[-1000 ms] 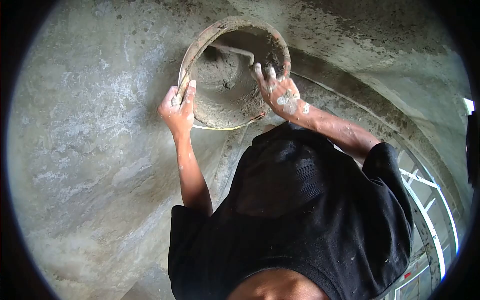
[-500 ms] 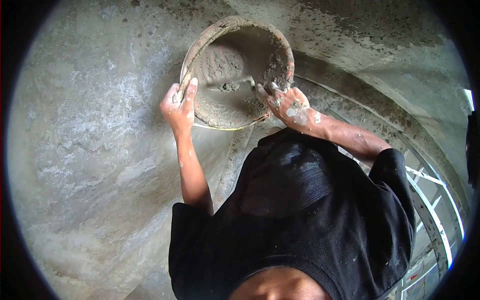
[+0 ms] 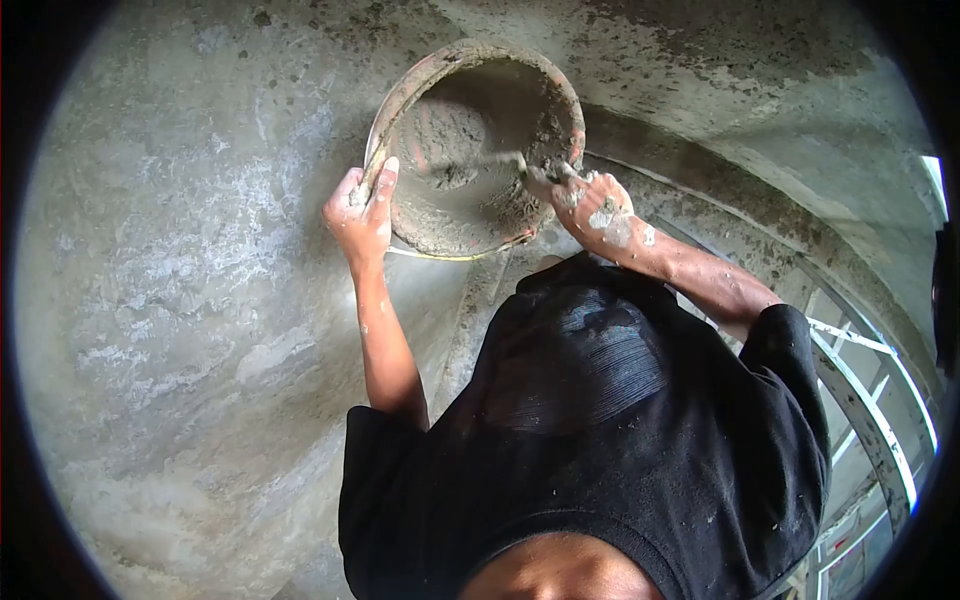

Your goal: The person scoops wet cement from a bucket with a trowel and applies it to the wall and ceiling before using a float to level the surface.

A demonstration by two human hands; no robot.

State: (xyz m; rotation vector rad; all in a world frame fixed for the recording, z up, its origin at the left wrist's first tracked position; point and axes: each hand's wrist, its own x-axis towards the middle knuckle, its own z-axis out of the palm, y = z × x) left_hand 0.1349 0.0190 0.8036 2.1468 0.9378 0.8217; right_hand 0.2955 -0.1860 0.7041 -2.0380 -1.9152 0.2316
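Note:
At the upper middle of the view, a round, mortar-crusted bucket (image 3: 478, 246) is tipped so its inside faces the camera. Wet grey mortar (image 3: 440, 140) coats its bottom and walls. My left hand (image 3: 362, 212) grips the left rim, thumb on the near side and fingers wrapped round it. Smeared with mortar, my right hand (image 3: 592, 205) is at the right rim, its fingers closed around the handle of a trowel (image 3: 508, 158). The trowel's shank reaches into the bucket; its blade is hard to tell from the mortar.
A rough grey plastered wall (image 3: 200, 260) fills the left side. Curved concrete ledges (image 3: 740, 180) run across the upper right. A white metal ladder-like frame (image 3: 865, 410) stands at the lower right, beside the black shirt (image 3: 600, 430).
My right hand has shifted slightly to the right and turned, and the trowel has moved with it. My left hand and the bucket are nearly unmoved.

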